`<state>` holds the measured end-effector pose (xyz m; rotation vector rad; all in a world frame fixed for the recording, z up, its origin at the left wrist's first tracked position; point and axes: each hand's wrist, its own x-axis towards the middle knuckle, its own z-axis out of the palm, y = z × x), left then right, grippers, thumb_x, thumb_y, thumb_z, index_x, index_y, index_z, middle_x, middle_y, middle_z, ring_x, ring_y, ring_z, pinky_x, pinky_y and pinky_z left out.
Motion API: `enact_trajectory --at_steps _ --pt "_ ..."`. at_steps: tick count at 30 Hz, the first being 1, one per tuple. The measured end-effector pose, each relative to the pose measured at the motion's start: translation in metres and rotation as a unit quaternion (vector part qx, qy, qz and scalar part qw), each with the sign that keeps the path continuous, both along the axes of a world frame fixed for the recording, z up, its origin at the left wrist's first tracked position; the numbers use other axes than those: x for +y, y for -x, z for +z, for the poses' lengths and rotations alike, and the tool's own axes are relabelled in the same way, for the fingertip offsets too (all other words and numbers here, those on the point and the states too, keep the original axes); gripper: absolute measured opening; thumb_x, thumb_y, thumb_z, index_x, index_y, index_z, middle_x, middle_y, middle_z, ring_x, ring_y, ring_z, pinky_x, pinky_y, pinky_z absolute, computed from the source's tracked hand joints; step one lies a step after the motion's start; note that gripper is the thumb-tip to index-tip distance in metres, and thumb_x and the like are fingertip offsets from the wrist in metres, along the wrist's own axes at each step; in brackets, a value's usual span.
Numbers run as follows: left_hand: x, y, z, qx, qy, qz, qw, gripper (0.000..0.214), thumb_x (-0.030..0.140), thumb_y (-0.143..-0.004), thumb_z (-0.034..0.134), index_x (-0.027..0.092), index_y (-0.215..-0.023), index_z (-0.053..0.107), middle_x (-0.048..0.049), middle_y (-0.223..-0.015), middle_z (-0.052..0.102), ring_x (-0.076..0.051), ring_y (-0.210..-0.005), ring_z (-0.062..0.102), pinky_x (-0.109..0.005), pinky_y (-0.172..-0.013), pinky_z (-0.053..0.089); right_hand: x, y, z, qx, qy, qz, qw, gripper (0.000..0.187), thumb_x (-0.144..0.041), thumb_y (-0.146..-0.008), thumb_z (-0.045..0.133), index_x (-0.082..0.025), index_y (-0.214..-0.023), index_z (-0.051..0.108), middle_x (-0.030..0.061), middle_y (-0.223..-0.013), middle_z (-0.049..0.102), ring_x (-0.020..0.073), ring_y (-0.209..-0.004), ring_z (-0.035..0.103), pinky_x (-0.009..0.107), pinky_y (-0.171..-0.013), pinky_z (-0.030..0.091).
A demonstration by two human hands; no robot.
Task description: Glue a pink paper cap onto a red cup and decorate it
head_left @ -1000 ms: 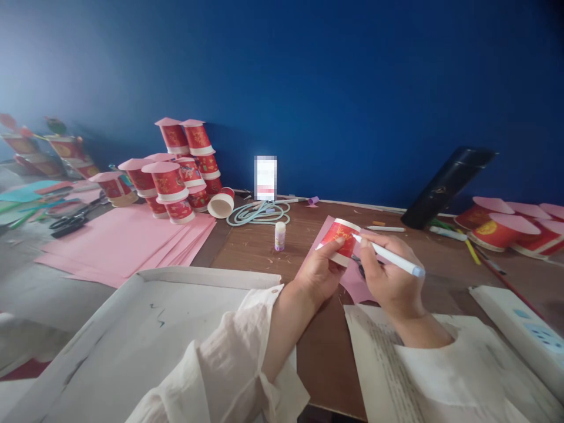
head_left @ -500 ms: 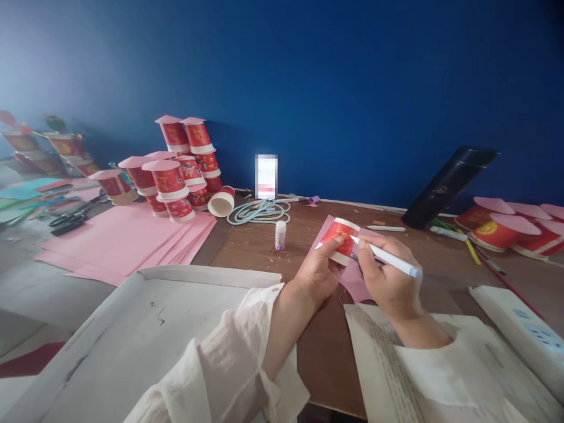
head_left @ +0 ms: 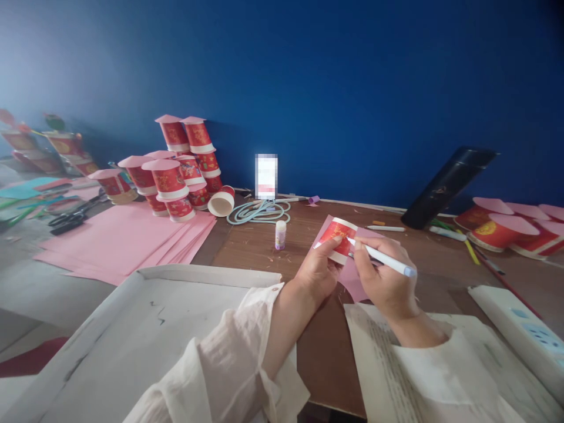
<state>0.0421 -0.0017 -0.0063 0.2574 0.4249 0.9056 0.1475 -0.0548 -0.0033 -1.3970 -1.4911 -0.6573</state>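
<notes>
My left hand [head_left: 318, 269] grips a red paper cup [head_left: 337, 237] that stands upside down on a piece of pink paper [head_left: 352, 276] on the brown table. My right hand [head_left: 382, 282] is closed round a white pen [head_left: 384, 261] with a blue end. The pen's tip touches the cup's right side near its base. Both forearms wear cream sleeves.
A glue stick [head_left: 280, 234] stands left of the cup. Stacked red cups [head_left: 176, 170] and pink sheets [head_left: 127, 238] lie at the left, with scissors [head_left: 70, 218]. More capped cups [head_left: 502, 226], a black flask [head_left: 447, 185], a power strip [head_left: 520, 332], a cable [head_left: 259, 211] and white boards [head_left: 145, 329] surround the hands.
The right hand and pen have slid a little left and down along the cup's side. The left hand and cup have shifted slightly left.
</notes>
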Motion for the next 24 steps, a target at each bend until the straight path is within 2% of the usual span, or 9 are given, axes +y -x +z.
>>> enact_trajectory --at_steps 4,10,12,15,17,19,22,24 --pt "0.001 0.001 0.001 0.005 0.008 0.000 1.000 0.007 0.014 -0.076 0.074 0.012 -0.082 0.072 -0.0036 -0.076 0.071 -0.012 -0.071 0.065 -0.023 -0.081 0.051 0.001 -0.001 -0.002 0.003 0.005 0.007 1.000 0.008 -0.024 -0.088 0.063 -0.019 -0.090 0.069 0.0057 -0.083 0.074 0.0217 -0.080 0.070 0.036 -0.078 0.055" --pt "0.000 0.000 0.002 0.009 0.006 0.001 1.000 0.012 0.017 -0.075 0.076 0.012 -0.085 0.073 -0.0055 -0.084 0.074 -0.015 -0.079 0.068 -0.025 -0.085 0.050 -0.003 0.003 0.002 0.044 0.014 0.032 0.998 0.012 -0.027 -0.090 0.063 -0.020 -0.096 0.070 0.0062 -0.089 0.074 0.0211 -0.084 0.069 0.034 -0.078 0.055" --pt "-0.001 0.000 0.001 0.012 -0.001 0.006 1.000 0.016 0.019 -0.075 0.076 0.013 -0.089 0.073 -0.0064 -0.088 0.075 -0.017 -0.085 0.069 -0.028 -0.089 0.050 -0.004 0.005 0.005 0.092 0.007 0.028 0.995 0.017 -0.030 -0.092 0.060 -0.020 -0.100 0.070 0.0072 -0.093 0.074 0.0211 -0.086 0.070 0.035 -0.078 0.055" --pt "-0.001 -0.002 0.001 0.003 -0.007 0.002 1.000 0.019 0.022 -0.075 0.076 0.014 -0.091 0.073 -0.0082 -0.092 0.076 -0.021 -0.092 0.070 -0.032 -0.092 0.050 -0.002 0.000 0.005 0.217 -0.003 -0.002 0.976 0.029 -0.039 -0.097 0.053 -0.020 -0.113 0.068 0.0054 -0.086 0.072 0.0197 -0.080 0.069 0.039 -0.082 0.054" --pt "-0.001 -0.002 0.001 0.002 -0.003 -0.009 1.000 0.021 0.024 -0.075 0.075 0.013 -0.092 0.073 -0.0094 -0.094 0.075 -0.022 -0.091 0.069 -0.033 -0.091 0.050 0.004 -0.007 0.002 0.334 0.008 0.017 0.942 0.036 -0.046 -0.097 0.052 -0.022 -0.121 0.064 0.0041 -0.087 0.072 0.0190 -0.081 0.069 0.041 -0.086 0.054" --pt "-0.001 0.000 0.002 0.006 0.008 -0.023 1.000 0.023 0.026 -0.076 0.075 0.012 -0.094 0.072 -0.0098 -0.093 0.075 -0.020 -0.086 0.069 -0.032 -0.086 0.051 0.010 -0.013 -0.003 0.471 0.035 0.074 0.879 0.044 -0.053 -0.092 0.057 -0.026 -0.126 0.060 0.0065 -0.106 0.072 0.0199 -0.089 0.070 0.041 -0.084 0.055" --pt "-0.002 0.002 0.005 -0.001 0.017 -0.041 0.999 0.023 0.028 -0.079 0.071 0.011 -0.094 0.072 -0.0099 -0.089 0.074 -0.018 -0.078 0.067 -0.029 -0.078 0.051 0.018 -0.016 -0.009 0.617 0.078 0.169 0.765 0.055 -0.059 -0.081 0.069 -0.027 -0.125 0.059 0.0068 -0.112 0.071 0.0211 -0.094 0.070 0.036 -0.075 0.056" --pt "-0.003 0.003 0.006 -0.015 0.012 -0.048 0.999 0.022 0.028 -0.081 0.068 0.010 -0.094 0.072 -0.0103 -0.089 0.074 -0.018 -0.078 0.067 -0.028 -0.077 0.052 0.020 -0.013 -0.011 0.648 0.102 0.211 0.725 0.056 -0.056 -0.076 0.076 -0.027 -0.122 0.062 0.0046 -0.108 0.072 0.0197 -0.091 0.070 0.033 -0.072 0.056"
